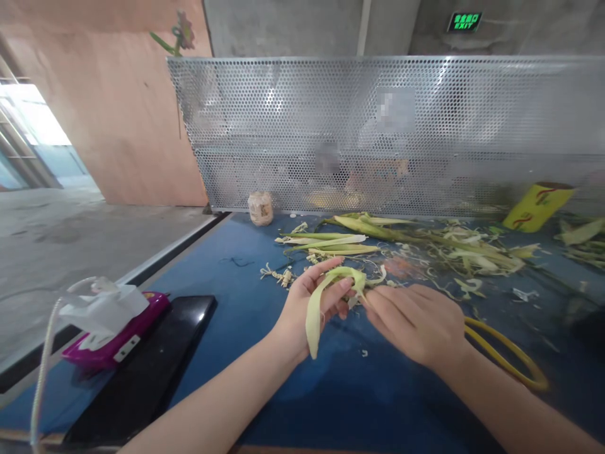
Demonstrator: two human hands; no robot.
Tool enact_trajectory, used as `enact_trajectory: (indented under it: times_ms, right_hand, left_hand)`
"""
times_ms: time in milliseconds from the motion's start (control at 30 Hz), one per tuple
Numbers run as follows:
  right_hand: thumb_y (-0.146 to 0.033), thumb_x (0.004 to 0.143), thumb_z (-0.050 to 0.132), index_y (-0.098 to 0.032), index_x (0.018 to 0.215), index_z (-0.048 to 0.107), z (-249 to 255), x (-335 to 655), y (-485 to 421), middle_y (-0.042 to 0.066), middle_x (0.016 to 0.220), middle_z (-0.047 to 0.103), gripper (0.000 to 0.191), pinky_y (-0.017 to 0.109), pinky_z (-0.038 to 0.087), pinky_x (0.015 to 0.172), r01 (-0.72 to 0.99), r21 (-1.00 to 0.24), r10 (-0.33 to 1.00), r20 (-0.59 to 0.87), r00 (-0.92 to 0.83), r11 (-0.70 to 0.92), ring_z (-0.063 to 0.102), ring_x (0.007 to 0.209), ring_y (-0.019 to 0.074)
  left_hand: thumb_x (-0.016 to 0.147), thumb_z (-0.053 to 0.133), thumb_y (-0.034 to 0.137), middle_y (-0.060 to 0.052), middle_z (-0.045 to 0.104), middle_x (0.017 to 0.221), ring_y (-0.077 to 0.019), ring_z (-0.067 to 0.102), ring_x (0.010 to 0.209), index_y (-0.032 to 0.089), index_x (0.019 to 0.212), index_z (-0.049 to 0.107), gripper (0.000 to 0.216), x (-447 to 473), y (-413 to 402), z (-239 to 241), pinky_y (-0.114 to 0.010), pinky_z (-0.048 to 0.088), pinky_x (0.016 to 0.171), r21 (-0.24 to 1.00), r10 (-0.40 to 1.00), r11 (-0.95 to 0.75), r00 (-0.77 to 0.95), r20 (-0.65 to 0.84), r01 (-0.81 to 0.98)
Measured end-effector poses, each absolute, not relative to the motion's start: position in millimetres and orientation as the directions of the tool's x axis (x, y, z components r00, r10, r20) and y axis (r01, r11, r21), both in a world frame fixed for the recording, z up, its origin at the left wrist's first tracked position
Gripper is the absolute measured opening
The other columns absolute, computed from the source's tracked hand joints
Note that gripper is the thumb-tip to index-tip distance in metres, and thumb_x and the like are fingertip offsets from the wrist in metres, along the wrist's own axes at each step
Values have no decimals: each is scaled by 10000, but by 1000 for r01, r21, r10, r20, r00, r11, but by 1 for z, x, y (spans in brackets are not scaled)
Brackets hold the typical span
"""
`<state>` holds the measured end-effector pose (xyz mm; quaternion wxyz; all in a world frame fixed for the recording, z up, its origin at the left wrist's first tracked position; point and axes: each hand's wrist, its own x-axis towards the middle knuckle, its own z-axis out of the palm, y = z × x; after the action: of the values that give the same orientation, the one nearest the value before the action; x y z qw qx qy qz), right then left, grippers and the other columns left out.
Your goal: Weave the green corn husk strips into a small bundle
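A pale green strip of corn husk [314,318] loops over my left hand [307,309], its pointed end hanging down past the thumb. The thumb and fingers of that hand are closed on the bent part of the strip. My right hand [416,321] meets it from the right, fingers curled and pinching the other end of the husk where it narrows. Just behind my hands lie a small knotted or braided husk piece [278,275] and several long husk leaves [331,243]. The exact fingertip contact of the right hand is partly hidden.
A perforated metal screen [302,126] borders the blue table's back. Husk scraps [472,252], a jar [261,209] and a yellow cylinder [539,207] stand before it. Left are a purple power strip [113,340] and a black phone-like slab [151,366]. A yellow ring [520,372] lies right.
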<state>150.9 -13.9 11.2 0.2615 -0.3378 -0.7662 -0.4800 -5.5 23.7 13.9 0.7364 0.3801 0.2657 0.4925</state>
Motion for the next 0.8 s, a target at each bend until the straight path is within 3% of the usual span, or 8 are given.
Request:
enact_trajectory:
  times_ms: [200, 333, 467, 533, 600, 700, 800]
  right_hand:
    - [-127, 828, 471, -210, 969, 628, 18, 154, -19, 7, 673, 679, 227, 287, 322, 472, 705, 626, 198, 684, -702, 333, 490, 436, 92]
    - [-161, 851, 412, -206, 1008, 639, 18, 162, -21, 3, 730, 700, 279, 296, 339, 484, 640, 677, 184, 621, -762, 363, 502, 435, 93]
    - [-166, 778, 563, -199, 941, 639, 14, 162, -18, -3, 677, 707, 182, 266, 363, 475, 679, 617, 90, 711, -698, 397, 550, 454, 92]
    - [-126, 715, 629, -191, 849, 628, 9, 155, -17, -31, 531, 658, 148, 238, 372, 451, 778, 448, 139, 822, -552, 441, 525, 389, 82]
    - [-118, 731, 585, -187, 767, 601, 2, 146, -17, -33, 457, 611, 80, 216, 393, 423, 863, 84, 295, 920, -260, 497, 534, 366, 94]
    - [-156, 769, 516, -203, 764, 572, -7, 134, -18, -33, 474, 595, 73, 183, 409, 380, 715, -423, 591, 807, 19, 556, 569, 394, 105]
    - [-227, 798, 495, -202, 715, 518, -8, 127, -18, -48, 452, 547, 90, 184, 360, 323, 470, -738, 809, 582, 79, 485, 469, 300, 77]
  left_hand:
    - [566, 753, 118, -27, 632, 627, -96, 556, 492, 79, 1021, 562, 494, -6, 24, 15, -177, 387, 393, 808, 918, 290, 389, -83, -513]
    - [609, 717, 103, -17, 621, 601, -75, 525, 442, 76, 1020, 553, 444, -6, 24, 15, -167, 378, 372, 813, 911, 303, 401, -95, -497]
    - [606, 722, 121, -9, 612, 593, -89, 549, 485, 79, 1022, 550, 452, -6, 24, 15, -161, 386, 373, 825, 926, 254, 374, -56, -505]
    - [605, 729, 151, 8, 602, 588, -83, 536, 458, 94, 1021, 544, 458, -6, 23, 15, -172, 394, 374, 844, 936, 177, 351, 14, -506]
    - [607, 728, 167, 29, 589, 590, -68, 508, 413, 111, 1023, 533, 462, -7, 22, 14, -185, 400, 374, 864, 944, 74, 315, 101, -497]
    - [627, 711, 169, 47, 573, 599, -57, 489, 385, 123, 1024, 516, 445, -7, 22, 14, -196, 419, 387, 883, 942, -27, 284, 179, -469]
    - [649, 693, 181, 46, 571, 615, -57, 492, 386, 130, 1015, 511, 412, -8, 23, 11, -202, 435, 400, 887, 934, -79, 278, 226, -454]
